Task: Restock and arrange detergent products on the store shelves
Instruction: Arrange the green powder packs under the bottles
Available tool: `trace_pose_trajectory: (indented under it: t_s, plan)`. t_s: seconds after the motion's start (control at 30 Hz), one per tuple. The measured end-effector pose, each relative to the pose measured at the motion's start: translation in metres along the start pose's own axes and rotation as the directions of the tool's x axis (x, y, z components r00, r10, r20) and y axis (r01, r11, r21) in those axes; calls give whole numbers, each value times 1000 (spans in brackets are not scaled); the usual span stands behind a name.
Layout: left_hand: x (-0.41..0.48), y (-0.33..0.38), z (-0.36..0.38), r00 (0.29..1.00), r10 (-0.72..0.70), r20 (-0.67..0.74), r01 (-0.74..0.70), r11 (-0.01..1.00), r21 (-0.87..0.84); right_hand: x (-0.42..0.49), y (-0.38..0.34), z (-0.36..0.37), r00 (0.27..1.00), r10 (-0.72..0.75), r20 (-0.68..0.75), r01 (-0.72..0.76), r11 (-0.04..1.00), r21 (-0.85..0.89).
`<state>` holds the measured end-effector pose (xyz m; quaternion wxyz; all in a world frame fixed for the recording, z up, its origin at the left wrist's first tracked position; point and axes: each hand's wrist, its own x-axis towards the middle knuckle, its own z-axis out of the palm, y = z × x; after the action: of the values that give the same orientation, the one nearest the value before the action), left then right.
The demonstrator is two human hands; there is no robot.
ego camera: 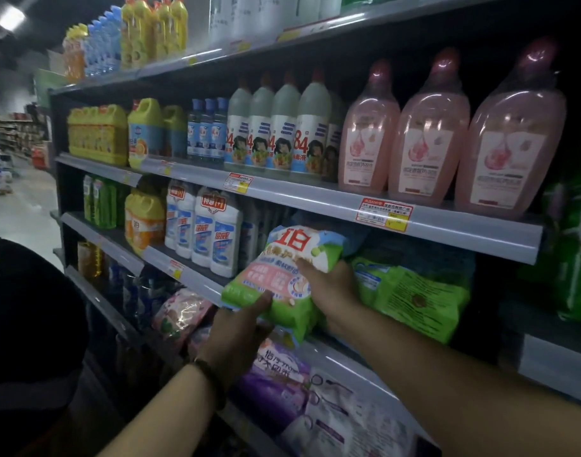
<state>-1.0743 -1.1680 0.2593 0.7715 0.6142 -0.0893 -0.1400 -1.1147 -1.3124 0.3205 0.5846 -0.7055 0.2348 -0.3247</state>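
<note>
A green, pink and white detergent bag [284, 272] with red characters is held up at the front of the third shelf [196, 278]. My left hand [239, 328] grips its lower left corner from below, thumb on the front. My right hand [332, 288] grips its right side, thumb across the face. More green detergent bags [411, 291] lie on the same shelf just to the right, behind my right wrist.
White bottles [216, 232] stand left of the bag. Pink bottles [430, 136] and white bleach bottles [282, 127] fill the shelf above. Purple bags [282, 384] and pink bags [180, 311] lie on the shelf below. An aisle [15, 212] opens to the left.
</note>
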Motion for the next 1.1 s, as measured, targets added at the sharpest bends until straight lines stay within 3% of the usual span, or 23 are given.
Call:
trace_pose_trajectory:
  t_s: [0.1,0.2,0.27,0.33,0.43,0.53,0.63,0.73,0.83,0.93,1.0,1.1]
  plan:
    - [46,10,11,999,-17,-29,19,998,57,30,-6,-1,998,-59,-12,55,978,-203]
    - [70,2,27,987,-6,-159,71,912,404,40,4,-3,997,-77,-2,66,866,-496]
    - [68,-9,39,967,125,-222,10,854,521,41,4,-2,994,-110,-5,82,772,-631]
    - [60,-17,48,949,262,-175,-128,828,545,44,1,0,991,-133,-36,78,755,-652]
    - [58,-35,53,954,293,-58,-216,811,544,50,-2,4,980,-176,-88,80,767,-636]
    - [69,-35,52,961,278,-3,-215,752,623,49,5,5,979,-197,-58,115,762,-637]
    - [71,-30,52,963,267,-21,-139,564,814,45,8,2,984,-178,-20,118,726,-677]
    - [63,-29,55,951,303,-66,-84,456,886,34,2,1,991,-134,18,111,721,-684]
    - [55,-26,63,950,302,-84,-56,428,902,12,-7,-6,987,-156,37,143,754,-641]
    - [39,-20,71,932,327,-157,-32,505,862,-16,-8,-31,957,-285,57,261,757,-599]
    - [26,-24,76,867,485,-118,-198,550,811,-37,-2,-57,920,-387,55,344,735,-584]
    - [-2,-35,90,678,728,100,-576,442,687,-70,19,-96,818,-575,-20,426,629,-651]
